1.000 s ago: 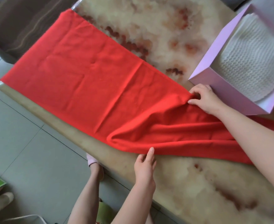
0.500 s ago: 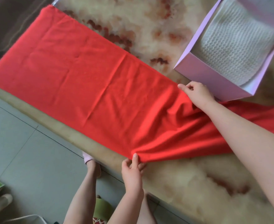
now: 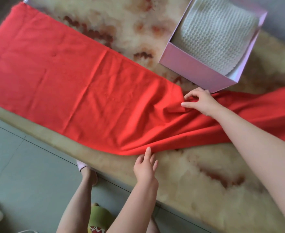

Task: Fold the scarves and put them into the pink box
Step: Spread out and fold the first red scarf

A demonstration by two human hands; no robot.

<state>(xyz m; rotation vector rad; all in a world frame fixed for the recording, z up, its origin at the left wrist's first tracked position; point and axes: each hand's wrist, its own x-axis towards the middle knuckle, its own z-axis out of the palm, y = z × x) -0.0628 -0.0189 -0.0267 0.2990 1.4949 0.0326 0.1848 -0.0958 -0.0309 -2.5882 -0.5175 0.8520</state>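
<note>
A long red scarf (image 3: 68,76) lies spread across the marble-patterned table (image 3: 205,179), running from the far left off the right edge. My left hand (image 3: 146,167) grips its near edge, fingers tucked under the cloth and one finger on top. My right hand (image 3: 200,102) pinches a raised fold at the scarf's far edge, just in front of the pink box (image 3: 193,69). The open pink box stands at the upper right and holds a folded white knitted scarf (image 3: 214,34).
The table's near edge runs diagonally from left to lower right, with grey tiled floor (image 3: 21,174) below it. The person's legs and a green slipper (image 3: 99,216) are beside the table. The scarf's left end reaches the table's far left corner.
The view has shifted so scarf and box sit further left. My right hand has gathered a fold of the far edge and lifted it slightly. My left hand keeps hold of the near edge.
</note>
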